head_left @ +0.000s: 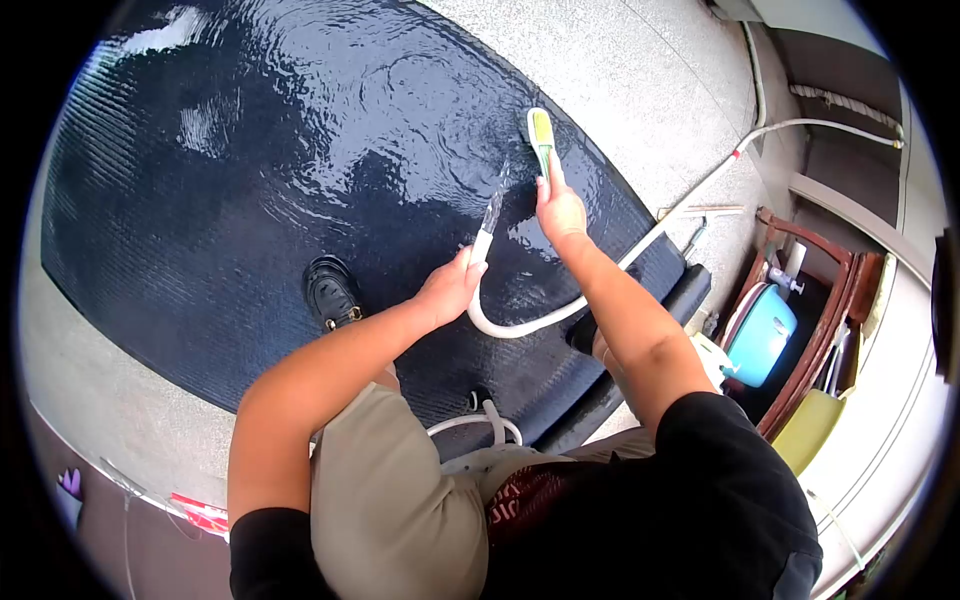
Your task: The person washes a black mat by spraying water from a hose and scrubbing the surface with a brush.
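Note:
My left hand (452, 287) is closed round the end of a white hose (481, 247), and water streams from its mouth toward the far side. In my right hand (561, 212) is the handle of a yellow-green and white scrub brush (541, 131), its head pointing away from me. Under both hands spreads a dark ribbed mat (160, 270), wet and shiny, with ripples of water over its far part. From my left hand the hose loops down, passes beneath my right forearm and runs off to the upper right. The brush's bristles are hidden from view.
My shoe (331, 292) stands on the mat. At the right, a reddish-brown wooden cabinet (848, 280) holds a blue basin (762, 335), with a yellow-green dustpan-like piece (810, 430) beside it. A squeegee-like tool (705, 211) lies near the mat's right edge. Pale speckled floor (600, 60) borders the mat.

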